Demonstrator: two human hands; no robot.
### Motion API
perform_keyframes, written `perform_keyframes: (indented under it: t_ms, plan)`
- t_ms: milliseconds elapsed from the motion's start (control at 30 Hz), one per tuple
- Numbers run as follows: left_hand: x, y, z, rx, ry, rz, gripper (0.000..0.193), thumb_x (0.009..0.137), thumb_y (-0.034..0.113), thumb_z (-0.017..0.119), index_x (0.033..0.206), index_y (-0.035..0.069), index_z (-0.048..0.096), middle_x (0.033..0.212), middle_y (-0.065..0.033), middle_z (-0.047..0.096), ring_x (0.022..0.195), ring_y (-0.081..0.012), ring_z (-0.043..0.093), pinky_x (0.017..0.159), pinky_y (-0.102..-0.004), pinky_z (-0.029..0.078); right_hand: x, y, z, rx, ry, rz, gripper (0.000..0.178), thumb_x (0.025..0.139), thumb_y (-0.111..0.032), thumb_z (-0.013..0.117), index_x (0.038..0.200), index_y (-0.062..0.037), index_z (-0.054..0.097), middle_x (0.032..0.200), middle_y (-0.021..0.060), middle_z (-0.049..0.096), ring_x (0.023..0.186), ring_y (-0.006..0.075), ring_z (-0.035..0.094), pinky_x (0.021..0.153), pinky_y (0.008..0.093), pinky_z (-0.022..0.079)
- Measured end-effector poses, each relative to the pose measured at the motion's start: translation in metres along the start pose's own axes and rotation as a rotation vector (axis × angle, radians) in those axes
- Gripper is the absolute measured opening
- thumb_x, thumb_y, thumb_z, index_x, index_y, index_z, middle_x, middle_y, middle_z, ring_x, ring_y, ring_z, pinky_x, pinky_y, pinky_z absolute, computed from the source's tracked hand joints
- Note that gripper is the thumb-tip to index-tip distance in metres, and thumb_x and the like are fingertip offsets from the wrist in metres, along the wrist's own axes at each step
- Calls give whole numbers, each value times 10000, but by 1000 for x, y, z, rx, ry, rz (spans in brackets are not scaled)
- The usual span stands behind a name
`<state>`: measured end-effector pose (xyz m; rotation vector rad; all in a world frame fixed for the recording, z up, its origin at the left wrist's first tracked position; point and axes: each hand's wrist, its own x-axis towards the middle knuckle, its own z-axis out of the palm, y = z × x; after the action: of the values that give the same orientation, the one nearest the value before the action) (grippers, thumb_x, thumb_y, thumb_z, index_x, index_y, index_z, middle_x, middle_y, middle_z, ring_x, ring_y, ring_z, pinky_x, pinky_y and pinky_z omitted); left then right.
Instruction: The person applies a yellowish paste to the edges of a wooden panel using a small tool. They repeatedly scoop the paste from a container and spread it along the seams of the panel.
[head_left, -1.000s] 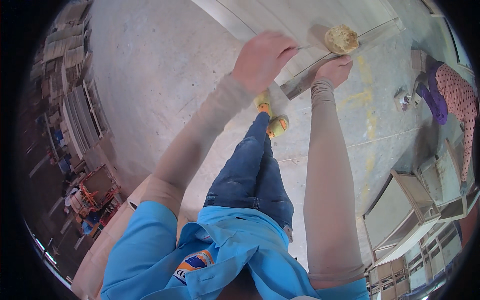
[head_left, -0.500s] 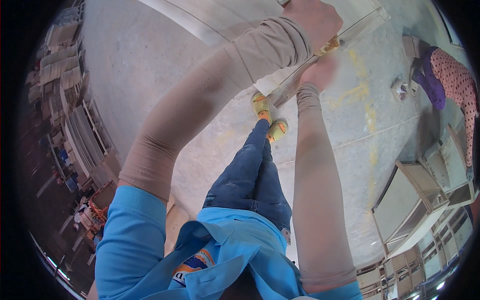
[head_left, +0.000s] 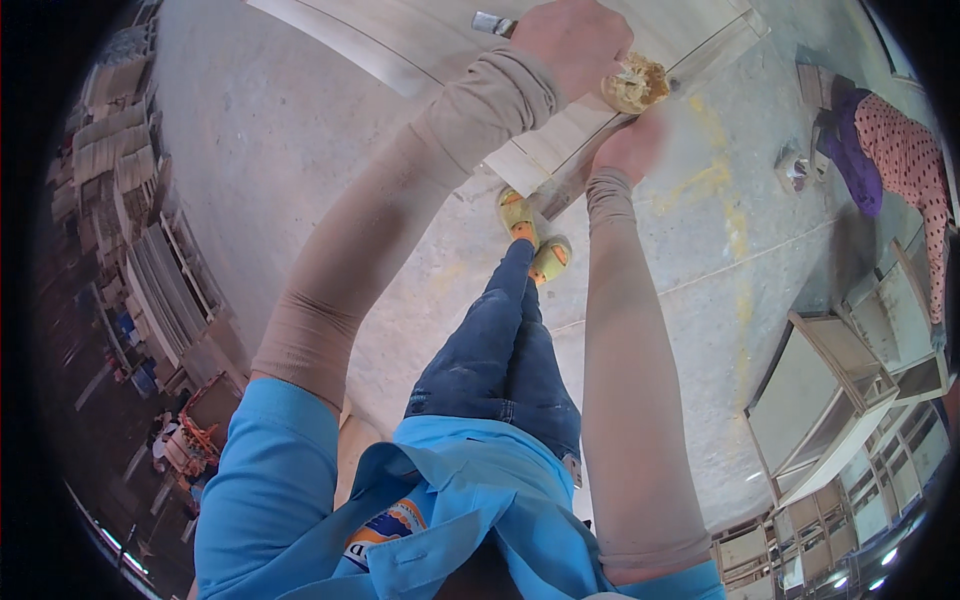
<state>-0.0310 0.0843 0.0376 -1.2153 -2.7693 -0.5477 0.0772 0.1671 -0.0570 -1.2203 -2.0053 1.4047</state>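
One grip, that of the person's left hand [head_left: 575,45], is clamped around a small silvery tool [head_left: 490,22], whose flat end juts out on the side away from a round cup [head_left: 642,85]. The cup, crusted with a yellowish substance, appears just beside the left fingertips, over the near edge of a pale board [head_left: 420,40]. The right hand [head_left: 630,148] is just below the cup; blur hides its fingers, so whether its grip is apart or closed on anything cannot be told.

Half a second ago the left hand covered most of the cup; it has since shifted leftward, bringing the crusted top into view. That seems to leave the cup within easy reach, with the work apparently still under way.

Beyond, yellow shoes [head_left: 516,212] stand on the concrete floor [head_left: 420,270], while a co-worker in a dotted top [head_left: 905,140] bends near wooden cabinets [head_left: 815,410] at right.
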Motion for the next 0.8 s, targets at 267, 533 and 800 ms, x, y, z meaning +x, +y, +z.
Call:
perform_keyframes:
  t_ms: [267,533,800]
  plan:
    - [-30,-3,-26,-667,-145,-374,119,805,161,662,841,54,700,764,-92,655,771,-259,661,690,-355,526,0,-3,0,-68,-21,-13,555,1039,-356,287,1315,92,466,1156,319,616,1076,482,580,889,511,470]
    - [-158,16,-29,-822,44,-497,88,857,112,712,913,46,696,779,-2,627,663,-94,577,570,-246,463,5,9,3,-75,32,-67,535,1038,-348,278,1243,89,507,1189,316,598,1097,488,561,900,510,461]
    - [-220,49,-2,-313,237,-429,143,748,80,743,874,145,723,855,11,615,854,-208,549,701,-298,511,2,1,2,-74,19,-3,551,1041,-370,260,1192,83,534,1169,311,596,1115,473,552,919,499,456]
